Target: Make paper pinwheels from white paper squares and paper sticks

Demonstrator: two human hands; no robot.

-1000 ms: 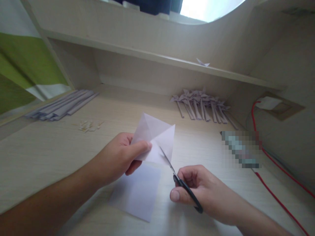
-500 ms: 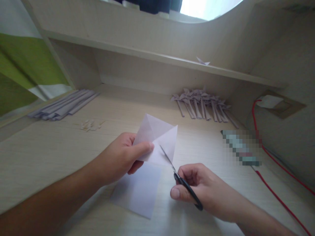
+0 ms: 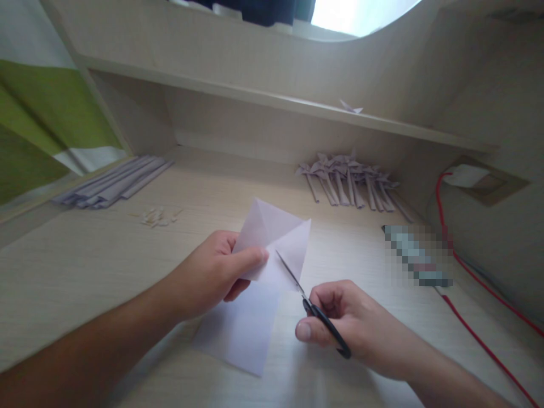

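We are pinching a creased white paper square point(image 3: 272, 241) in our left hand point(image 3: 212, 277) above the pale wood-grain bench point(image 3: 85, 266) | our right hand point(image 3: 340, 323) is gripping black-handled scissors point(image 3: 312, 306), thin steel blades touching the paper.

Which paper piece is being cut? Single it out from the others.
The creased white sheet, pinched in the left hand above the desk, with the scissors in the right hand cutting into it. The other sheet lies flat underneath, untouched.
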